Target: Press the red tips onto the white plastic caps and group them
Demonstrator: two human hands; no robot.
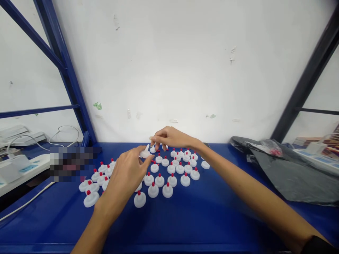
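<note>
Several white bottle caps with red tips [159, 180] stand in rows on the blue table [201, 215]. My left hand [127, 174] hovers over the rows and pinches a white cap without a red tip [144, 152] between thumb and fingers. My right hand [169, 138] reaches to the far rows, fingers curled down and pinched together above a cap [153, 149]. What the right fingertips hold is too small to make out.
A dark grey plastic bag [288, 169] lies at the right, with a small clear packet of red pieces [270, 147] on it. White power strips and cables [23, 165] sit at the left. Blue frame posts [66, 70] and a white wall stand behind.
</note>
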